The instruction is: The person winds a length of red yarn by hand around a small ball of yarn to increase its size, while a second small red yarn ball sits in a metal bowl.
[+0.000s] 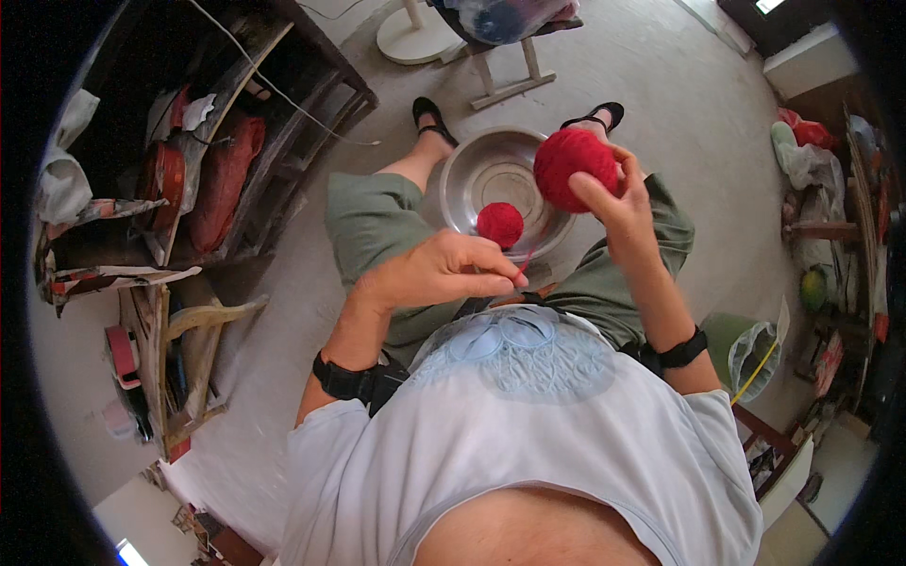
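Note:
My right hand (618, 193) is closed around a large ball of red yarn (570, 170), held up over the right side of a metal basin (460, 189). A smaller ball of red yarn (500, 225) sits inside the basin, toward its near left. My left hand (462, 267) is just in front of the basin's near rim, with thumb and fingertips pinched together. From that pinch a strand of red yarn (528, 260) runs up toward the basin. Where the strand meets either ball is hard to make out.
The basin stands on the floor between my legs. Ahead are a white round base (420, 38) and a wooden stool (514, 85) with bagged things on it. Cluttered wooden shelving (274, 160) is at left. A lined green bin (746, 349) stands at right, near more shelves (859, 189).

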The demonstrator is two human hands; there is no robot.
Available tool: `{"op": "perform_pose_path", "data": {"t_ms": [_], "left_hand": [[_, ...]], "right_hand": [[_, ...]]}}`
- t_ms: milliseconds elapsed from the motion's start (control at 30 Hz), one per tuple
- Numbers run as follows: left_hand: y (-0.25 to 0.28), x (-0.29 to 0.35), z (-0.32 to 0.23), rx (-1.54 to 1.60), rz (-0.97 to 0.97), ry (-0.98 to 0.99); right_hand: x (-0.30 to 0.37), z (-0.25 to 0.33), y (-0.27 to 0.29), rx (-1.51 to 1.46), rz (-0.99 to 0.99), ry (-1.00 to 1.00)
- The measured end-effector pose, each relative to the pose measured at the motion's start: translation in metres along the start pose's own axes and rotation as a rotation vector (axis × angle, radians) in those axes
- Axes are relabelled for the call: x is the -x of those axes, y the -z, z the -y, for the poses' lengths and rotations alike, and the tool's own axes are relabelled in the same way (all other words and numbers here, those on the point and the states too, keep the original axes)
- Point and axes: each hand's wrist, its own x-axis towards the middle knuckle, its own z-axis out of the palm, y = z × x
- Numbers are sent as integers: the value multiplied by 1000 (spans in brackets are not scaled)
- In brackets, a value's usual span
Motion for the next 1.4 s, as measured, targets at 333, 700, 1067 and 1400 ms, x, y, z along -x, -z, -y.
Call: {"op": "perform_pose_path", "data": {"t_ms": [333, 700, 1067, 1400], "left_hand": [[35, -32, -24, -20, -259, -289], [8, -30, 50, 137, -190, 53], [19, -9, -33, -136, 14, -339], [35, -46, 25, 150, -186, -176]], "right_hand": [[29, 14, -8, -133, 580, -276], [7, 32, -4, -583, 299, -71], [9, 7, -1, 64, 376, -19], [17, 23, 9, -232, 755, -403]]}}
